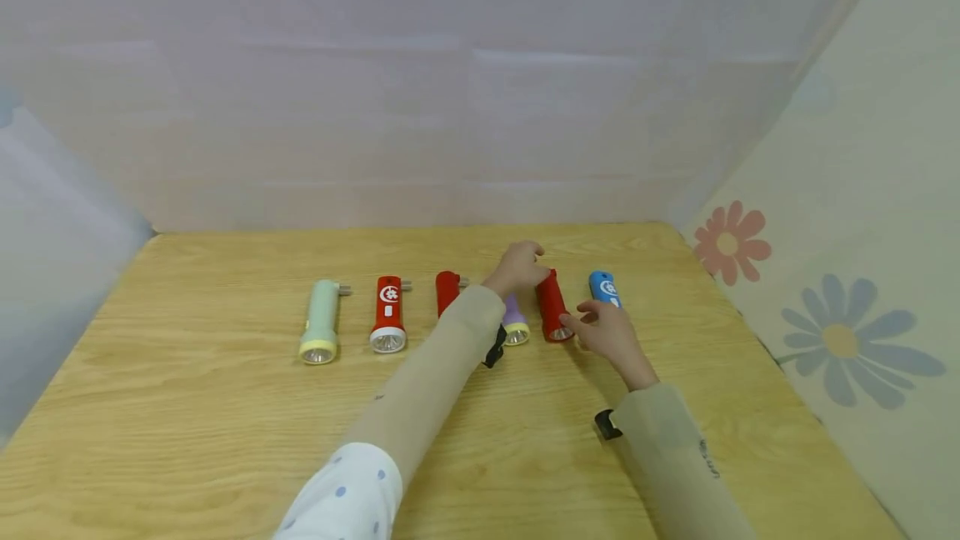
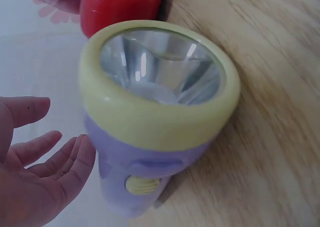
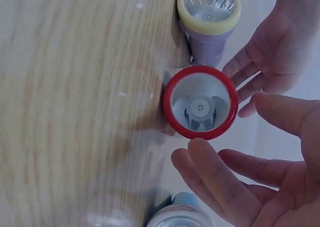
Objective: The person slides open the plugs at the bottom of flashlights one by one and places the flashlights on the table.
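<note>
A red flashlight (image 1: 552, 307) lies on the table with its lens end toward me. Over its far end is my left hand (image 1: 519, 267), fingers loosely spread; whether they touch it I cannot tell. My right hand (image 3: 280, 172) has its thumb and fingers apart around the red rim (image 3: 168, 104) of the lens end. The thumb stands off from the rim, while a fingertip is close to its edge. Beside it lies a purple flashlight (image 2: 145, 122) with a yellow head, large in the left wrist view and partly behind my left arm in the head view.
A blue flashlight (image 1: 604, 287) lies behind my right hand. Leftward in the row are another red flashlight (image 1: 447, 290), a red and white one (image 1: 388, 315) and a pale green one (image 1: 322, 315). The wooden table (image 1: 225, 423) meets a flower-patterned wall covering (image 1: 847, 273) on the right.
</note>
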`<state>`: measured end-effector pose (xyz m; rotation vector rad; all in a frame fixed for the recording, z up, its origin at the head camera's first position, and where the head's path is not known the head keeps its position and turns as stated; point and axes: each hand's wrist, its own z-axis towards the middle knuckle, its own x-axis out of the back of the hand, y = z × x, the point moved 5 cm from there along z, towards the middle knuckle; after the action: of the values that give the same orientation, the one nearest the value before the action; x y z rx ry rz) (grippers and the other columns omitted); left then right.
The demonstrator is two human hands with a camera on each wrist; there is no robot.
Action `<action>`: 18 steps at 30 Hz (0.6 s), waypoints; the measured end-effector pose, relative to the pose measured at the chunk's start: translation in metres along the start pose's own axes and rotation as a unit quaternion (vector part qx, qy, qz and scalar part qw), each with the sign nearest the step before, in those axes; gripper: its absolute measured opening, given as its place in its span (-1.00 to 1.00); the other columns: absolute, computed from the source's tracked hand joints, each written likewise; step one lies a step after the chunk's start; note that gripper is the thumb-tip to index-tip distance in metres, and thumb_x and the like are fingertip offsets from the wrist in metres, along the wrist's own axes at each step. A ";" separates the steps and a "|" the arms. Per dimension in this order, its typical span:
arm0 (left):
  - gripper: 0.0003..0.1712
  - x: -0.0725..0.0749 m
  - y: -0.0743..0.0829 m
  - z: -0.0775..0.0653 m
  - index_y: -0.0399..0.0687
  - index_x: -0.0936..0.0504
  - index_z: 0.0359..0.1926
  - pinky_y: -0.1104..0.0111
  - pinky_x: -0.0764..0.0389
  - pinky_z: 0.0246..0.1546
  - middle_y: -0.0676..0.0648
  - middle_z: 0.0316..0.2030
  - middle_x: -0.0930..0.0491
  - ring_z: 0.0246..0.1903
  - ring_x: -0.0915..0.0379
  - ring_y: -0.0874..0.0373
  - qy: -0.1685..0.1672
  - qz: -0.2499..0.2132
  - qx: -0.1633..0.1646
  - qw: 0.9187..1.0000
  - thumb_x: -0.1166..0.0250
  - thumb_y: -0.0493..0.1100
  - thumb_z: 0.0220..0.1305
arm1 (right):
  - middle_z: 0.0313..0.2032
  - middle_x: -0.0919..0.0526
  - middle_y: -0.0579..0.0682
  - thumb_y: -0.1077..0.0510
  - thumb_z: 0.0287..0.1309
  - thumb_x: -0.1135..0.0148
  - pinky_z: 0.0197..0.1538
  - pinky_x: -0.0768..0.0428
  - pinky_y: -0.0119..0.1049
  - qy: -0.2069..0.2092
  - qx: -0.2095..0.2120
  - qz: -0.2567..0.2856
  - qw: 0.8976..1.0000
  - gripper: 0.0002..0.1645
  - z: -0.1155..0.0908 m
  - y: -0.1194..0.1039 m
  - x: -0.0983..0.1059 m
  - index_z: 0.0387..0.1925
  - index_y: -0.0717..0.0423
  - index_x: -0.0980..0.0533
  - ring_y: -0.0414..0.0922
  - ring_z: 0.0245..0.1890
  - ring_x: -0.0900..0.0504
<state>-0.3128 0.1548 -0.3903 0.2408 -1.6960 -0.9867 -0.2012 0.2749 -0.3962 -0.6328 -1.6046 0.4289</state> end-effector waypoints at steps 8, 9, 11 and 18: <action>-0.58 -0.012 0.004 0.002 -0.32 -0.46 0.06 0.40 -0.46 -0.11 -0.16 0.00 -0.49 -0.07 -0.43 0.07 -0.025 0.073 -0.001 0.997 -0.14 -0.23 0.19 | -0.21 -0.58 0.30 -0.05 0.15 -0.15 -0.31 -0.57 -0.17 -0.016 -0.008 -0.011 1.000 -0.36 0.001 0.005 -0.001 0.01 0.46 -0.40 -0.02 -0.50 -0.64; -0.60 -0.013 0.003 0.002 -0.32 -0.48 0.03 0.41 -0.46 -0.14 -0.15 -0.03 -0.51 -0.11 -0.44 0.08 -0.027 0.079 -0.001 0.996 -0.15 -0.23 0.18 | -0.20 -0.57 0.31 -0.05 0.15 -0.15 -0.32 -0.57 -0.18 -0.017 -0.009 -0.008 1.000 -0.36 0.001 0.004 -0.001 0.01 0.46 -0.40 -0.02 -0.49 -0.64; -0.64 -0.015 0.001 0.004 -0.32 -0.50 -0.03 0.43 -0.46 -0.21 -0.14 -0.11 -0.52 -0.19 -0.44 0.11 -0.033 0.091 -0.003 0.995 -0.15 -0.23 0.16 | -0.20 -0.57 0.32 -0.04 0.14 -0.16 -0.33 -0.57 -0.20 -0.020 -0.011 -0.007 1.000 -0.37 0.002 0.003 -0.003 0.00 0.46 -0.41 -0.02 -0.49 -0.64; -0.77 -0.018 -0.005 0.006 -0.30 -0.53 -0.20 0.46 -0.38 -0.41 -0.08 -0.34 -0.49 -0.43 -0.31 0.17 -0.043 0.087 -0.007 0.995 -0.17 -0.23 0.15 | -0.23 -0.59 0.27 0.00 0.14 -0.17 -0.34 -0.55 -0.25 -0.024 -0.016 -0.015 0.999 -0.46 0.006 -0.001 -0.008 -0.08 0.43 -0.47 -0.07 -0.47 -0.59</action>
<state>-0.3132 0.1649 -0.4068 0.0403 -1.7544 -0.8894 -0.2064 0.2696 -0.4025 -0.6251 -1.6678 0.4005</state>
